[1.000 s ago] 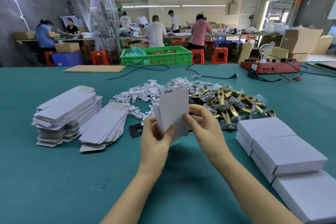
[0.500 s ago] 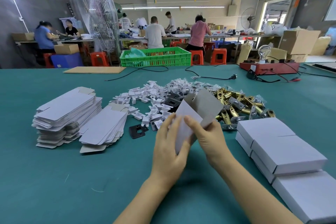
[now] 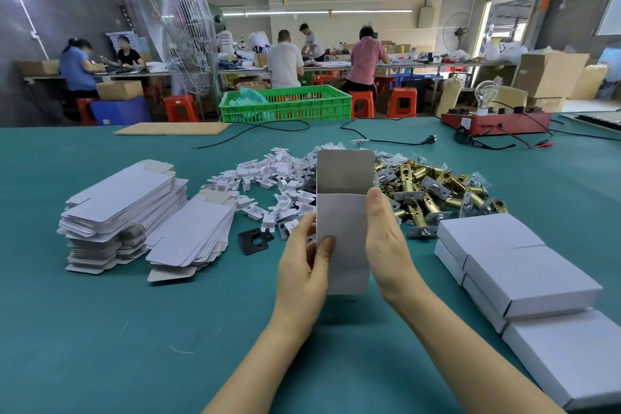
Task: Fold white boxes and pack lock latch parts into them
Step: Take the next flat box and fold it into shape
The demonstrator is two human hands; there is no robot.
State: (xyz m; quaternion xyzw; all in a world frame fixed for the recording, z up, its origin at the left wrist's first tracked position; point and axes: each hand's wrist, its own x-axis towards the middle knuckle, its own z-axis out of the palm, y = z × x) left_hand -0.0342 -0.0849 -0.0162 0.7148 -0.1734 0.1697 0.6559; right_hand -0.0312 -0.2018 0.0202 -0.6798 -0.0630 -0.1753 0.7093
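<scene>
I see the white box (image 3: 341,239) standing upright above the green table (image 3: 100,329), held between both hands, with its top flap (image 3: 346,170) raised and the mouth open toward me. My left hand (image 3: 304,270) grips the box at its left edge — the thumb lies on the front face and the other fingers curl behind it. My right hand (image 3: 386,245) grips the right edge, the thumb is pressed near the top corner of the front face, and the rest of its fingers are hidden behind the box.

Behind the box, to its right, there is a pile of brass latch parts (image 3: 433,191). Behind the box to its left, a heap of small white plastic pieces (image 3: 265,185) is spread out, and one black strike plate (image 3: 255,240) lies flat just left of the box. Further left of the box are two stacks of flat unfolded boxes (image 3: 134,212) — the one closer to the box leans over. To the right of the box, folded closed boxes (image 3: 524,265) lie in a row, some on top of others.
</scene>
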